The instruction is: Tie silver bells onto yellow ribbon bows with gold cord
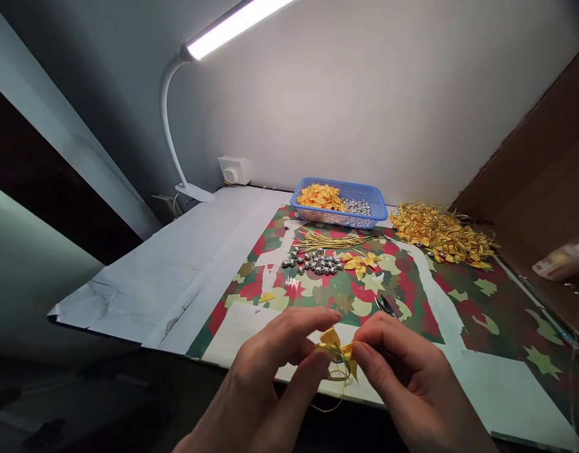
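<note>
A small yellow ribbon bow (330,338) with thin gold cord looped about it is held between my two hands, above the table's front edge. My left hand (282,365) has its thumb and fingers closed on the bow's left side, by the cord. The thumb and forefinger of my right hand (400,371) pinch its right side. Something shiny shows under the ribbon, mostly hidden. A loose cord end (327,410) hangs below. Just beyond the right hand lies a small dark tool (387,306), its kind unclear.
Silver beads or bells (320,263), loose yellow bows (359,264) and gold cords (334,241) lie mid-table. Behind stands a blue basket (376,202) of yellow pieces and silver beads. A heap of yellow bows (442,233) lies right. A clip lamp (169,113) arches over the left.
</note>
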{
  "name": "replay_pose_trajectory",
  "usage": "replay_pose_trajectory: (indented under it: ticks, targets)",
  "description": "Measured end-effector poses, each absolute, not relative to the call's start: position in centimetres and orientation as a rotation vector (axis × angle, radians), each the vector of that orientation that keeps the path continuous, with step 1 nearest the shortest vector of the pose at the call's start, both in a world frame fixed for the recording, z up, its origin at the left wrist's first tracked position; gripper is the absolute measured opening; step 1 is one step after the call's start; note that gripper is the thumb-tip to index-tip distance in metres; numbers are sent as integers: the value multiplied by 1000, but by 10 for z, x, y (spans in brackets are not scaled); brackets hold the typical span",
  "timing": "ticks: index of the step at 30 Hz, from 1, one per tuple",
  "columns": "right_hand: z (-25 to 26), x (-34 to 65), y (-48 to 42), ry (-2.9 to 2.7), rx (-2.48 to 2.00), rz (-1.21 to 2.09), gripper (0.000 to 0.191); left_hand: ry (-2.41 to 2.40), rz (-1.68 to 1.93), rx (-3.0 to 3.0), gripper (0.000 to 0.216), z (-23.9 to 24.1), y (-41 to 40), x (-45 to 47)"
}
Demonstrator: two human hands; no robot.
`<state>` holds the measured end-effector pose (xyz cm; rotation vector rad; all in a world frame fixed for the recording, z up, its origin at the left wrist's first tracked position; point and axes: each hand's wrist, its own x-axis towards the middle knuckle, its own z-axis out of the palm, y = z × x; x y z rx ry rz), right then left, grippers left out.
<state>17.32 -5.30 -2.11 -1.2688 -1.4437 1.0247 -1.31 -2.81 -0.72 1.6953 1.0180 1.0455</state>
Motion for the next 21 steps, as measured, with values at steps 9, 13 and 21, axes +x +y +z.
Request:
replay_pose_trajectory:
  ticks: [9,13,21]
  targets:
    - [-27,173,-52,-1507,-1193,818,23,959,908,1947,20,-8,-18,-14]
    - [-31,169,-52,-1514,-1165,761,16,1017,830,1676,11,-3,-16,-10]
    - [-32,166,-60,-1492,-1172,588,14,1003,876,1458,7,5,-10,-9]
